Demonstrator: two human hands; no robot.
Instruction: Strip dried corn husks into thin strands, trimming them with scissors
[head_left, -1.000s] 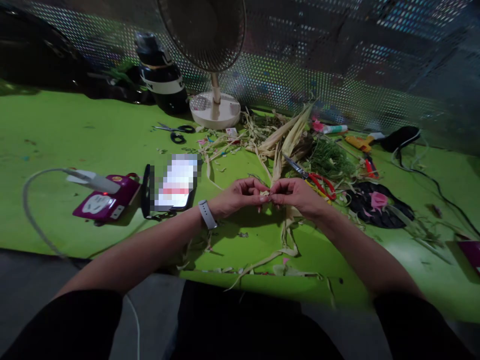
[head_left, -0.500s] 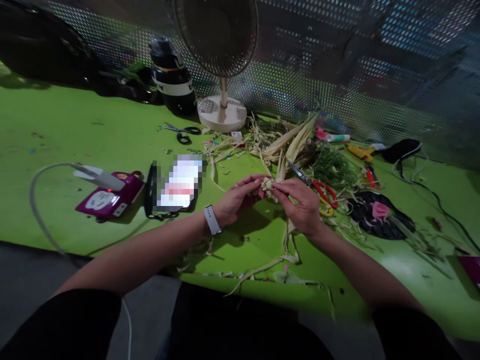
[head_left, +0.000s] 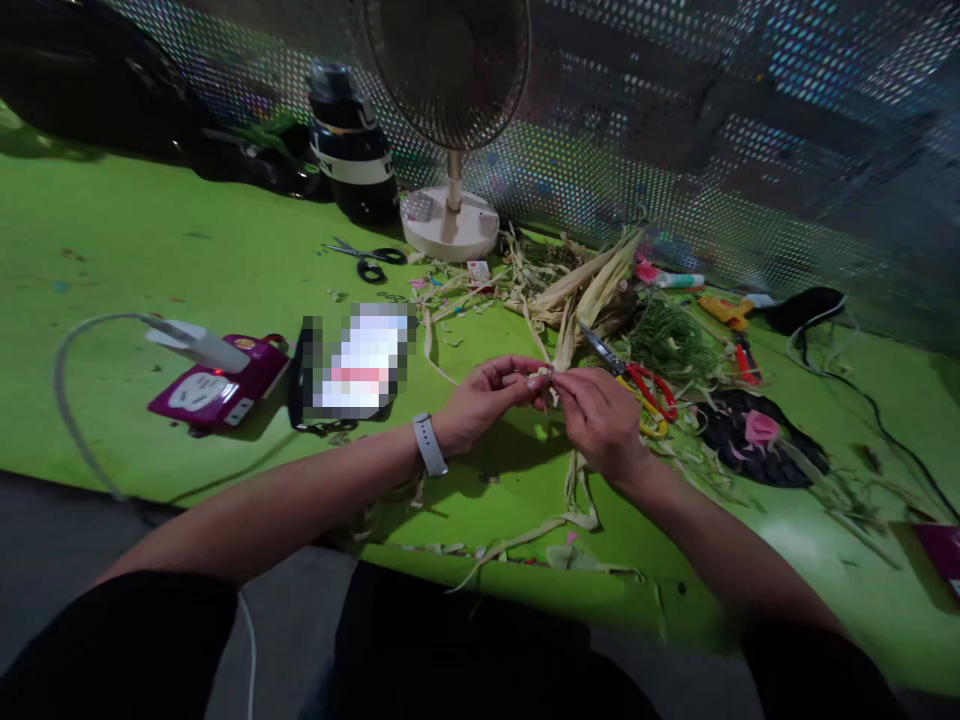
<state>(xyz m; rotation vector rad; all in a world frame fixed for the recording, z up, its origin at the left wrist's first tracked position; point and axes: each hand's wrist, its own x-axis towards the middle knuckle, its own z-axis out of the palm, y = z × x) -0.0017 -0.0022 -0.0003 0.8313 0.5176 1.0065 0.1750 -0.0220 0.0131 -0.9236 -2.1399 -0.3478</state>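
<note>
My left hand (head_left: 491,397) pinches a small pale piece of corn husk (head_left: 541,372), most of it covered by the fingers. From the other side, my right hand (head_left: 600,412) grips the same piece with thumb and forefinger, so the fingertips of both hands nearly meet. Just beyond them lies a heap of dried corn husks (head_left: 592,290). Scissors with red and yellow handles (head_left: 649,392) rest close to my right hand, blades toward the husks. Loose husk strips (head_left: 551,525) lie on the green table (head_left: 247,240) below my hands.
A phone (head_left: 360,365) and a purple power strip (head_left: 217,385) with a plugged-in charger are at left. Behind stand a fan (head_left: 450,225), a dark bottle (head_left: 356,165) and black-handled scissors (head_left: 369,262). At right are a yellow glue gun (head_left: 726,312) and a pink flower (head_left: 761,428) on black material.
The pale husk piece, plainer to see before, is now mostly hidden between my fingers. My hands have shifted slightly and the fingertips have closed in; the whole view has moved a little.
</note>
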